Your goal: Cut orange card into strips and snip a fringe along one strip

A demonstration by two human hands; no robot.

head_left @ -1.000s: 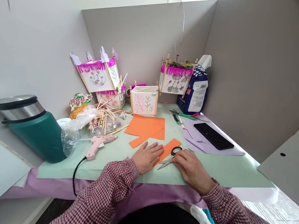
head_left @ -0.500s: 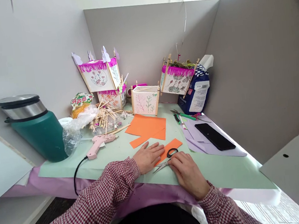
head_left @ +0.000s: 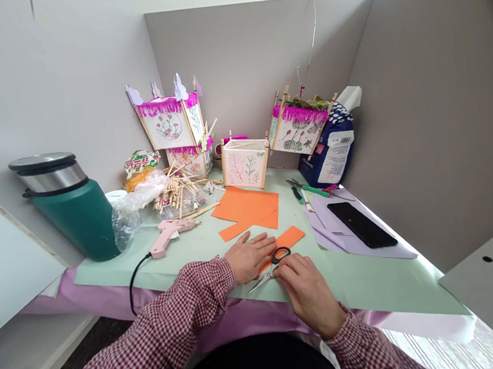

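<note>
My left hand [head_left: 249, 257] lies flat on an orange paper strip [head_left: 290, 237], its fingers stretched out to the right. Over the same strip, my right hand [head_left: 305, 287] has its fingers closed around a handle of the scissors [head_left: 265, 277]. One black finger loop stands free above those fingers, and the blades point to the lower left, resting near the tabletop by my left fingertips. Farther back lies a larger orange sheet [head_left: 242, 204], with a second narrow orange strip [head_left: 232, 231] at its near edge.
Left stand a green bottle [head_left: 80, 219], a pink glue gun [head_left: 174, 232] and a pile of sticks [head_left: 180, 194]. Paper lanterns [head_left: 247, 164] stand at the back. Right are green-handled pliers [head_left: 313, 189], purple paper [head_left: 322, 229], a black phone [head_left: 360, 223] and a blue package [head_left: 329, 152].
The whole view has shifted slightly, so things appear farther right. The scissors and my right hand have moved slightly left and nearer me against the strip; my left hand stays flat.
</note>
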